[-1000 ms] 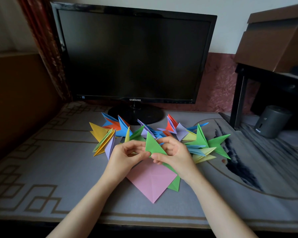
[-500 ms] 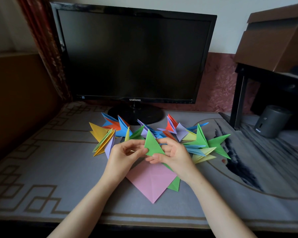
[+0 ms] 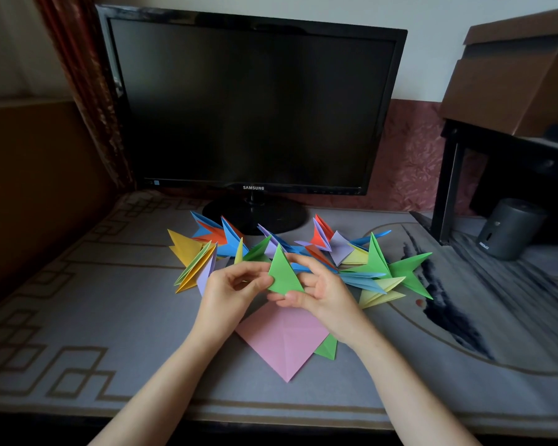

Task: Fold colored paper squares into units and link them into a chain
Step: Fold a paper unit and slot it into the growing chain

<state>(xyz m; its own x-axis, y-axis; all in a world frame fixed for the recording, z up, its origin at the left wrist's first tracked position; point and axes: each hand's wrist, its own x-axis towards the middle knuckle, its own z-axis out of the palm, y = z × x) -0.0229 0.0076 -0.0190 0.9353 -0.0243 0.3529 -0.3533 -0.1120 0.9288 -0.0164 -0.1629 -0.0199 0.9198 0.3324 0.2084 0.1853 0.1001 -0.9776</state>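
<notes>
Green unit (image 3: 284, 273) pinched mid-air over the pink sheet (image 3: 281, 341): left hand (image 3: 229, 292) on its left edge, right hand (image 3: 324, 292) gripping the base. Line up edges, crease sharply before slotting into chain (image 3: 376, 257).

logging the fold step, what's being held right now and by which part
A folded green paper triangle, held by both hands: the left hand pinches its lower left edge, the right hand its bottom right corner.
</notes>
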